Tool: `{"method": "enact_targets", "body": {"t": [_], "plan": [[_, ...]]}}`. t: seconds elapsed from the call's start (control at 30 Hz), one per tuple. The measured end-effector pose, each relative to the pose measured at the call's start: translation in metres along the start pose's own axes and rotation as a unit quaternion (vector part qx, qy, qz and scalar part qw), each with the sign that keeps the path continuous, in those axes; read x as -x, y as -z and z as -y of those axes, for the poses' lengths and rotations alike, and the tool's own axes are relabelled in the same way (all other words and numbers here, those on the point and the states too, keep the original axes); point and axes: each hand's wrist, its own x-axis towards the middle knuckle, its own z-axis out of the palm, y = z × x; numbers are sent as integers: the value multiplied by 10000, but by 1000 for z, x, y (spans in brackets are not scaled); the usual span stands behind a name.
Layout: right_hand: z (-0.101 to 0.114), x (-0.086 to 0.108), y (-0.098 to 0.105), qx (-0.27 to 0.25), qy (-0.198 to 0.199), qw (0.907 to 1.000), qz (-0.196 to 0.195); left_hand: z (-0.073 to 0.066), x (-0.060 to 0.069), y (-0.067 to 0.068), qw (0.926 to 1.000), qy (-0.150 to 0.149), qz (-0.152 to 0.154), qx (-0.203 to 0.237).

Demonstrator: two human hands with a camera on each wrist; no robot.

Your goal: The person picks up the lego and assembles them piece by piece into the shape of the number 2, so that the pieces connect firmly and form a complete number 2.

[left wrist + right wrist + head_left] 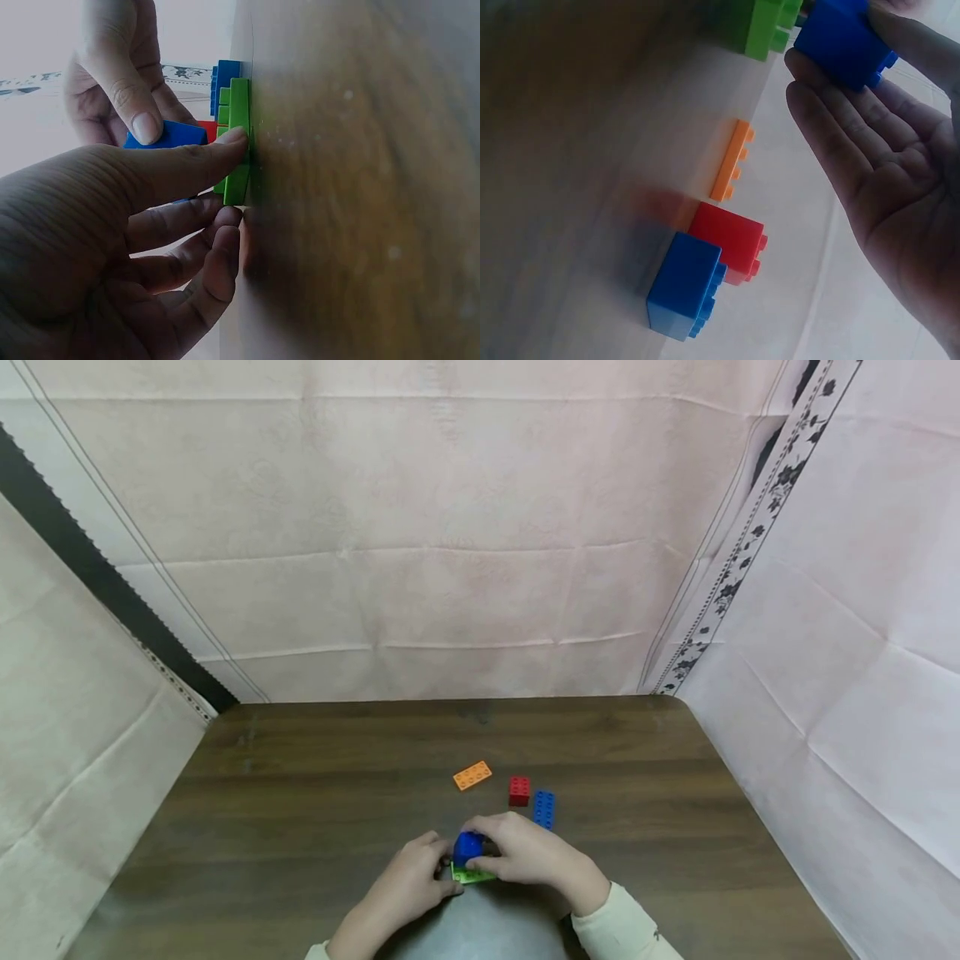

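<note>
A light green studded building-block plate (474,876) lies near the table's front edge. My left hand (408,878) holds it by its side, with the thumb (210,150) across the studded face and the fingers at the edge. Above the plate, my right hand (531,853) pinches a dark blue building block (468,847) between thumb and fingers; its studs (885,69) show in the right wrist view. The block stands over the green studs. The left thumb partly hides where they meet, so I cannot tell whether they are joined.
Beyond the hands lie a flat orange plate (472,775), a red block (519,791) and a second blue block (543,808), close to the right hand. The wooden table (315,777) ends at white cloth walls (465,527) at the back and sides.
</note>
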Motion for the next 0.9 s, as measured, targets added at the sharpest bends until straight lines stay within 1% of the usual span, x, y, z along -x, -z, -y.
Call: {"method": "enact_targets", "body": {"t": [0.23, 0.33, 0.43, 0.53, 0.7, 0.9], "plan": [[0, 0, -5, 0, -25, 10000, 49, 3, 1, -2, 9999, 6, -118, 39], [-1, 0, -6, 79, 10, 9999, 95, 4, 1, -3, 9999, -15, -164, 54], [-2, 0, -7, 167, 79, 9997, 134, 4, 1, -3, 9999, 3, -148, 78], [-2, 0, -8, 248, 136, 9995, 134, 4, 0, -3, 9999, 88, -77, 89], [0, -2, -10, 328, 24, 9994, 125, 3, 0, -3, 9999, 124, -54, 98], [4, -4, -10, 563, -91, 9983, 143, 3, 0, -2, 9999, 122, -42, 84]]}}
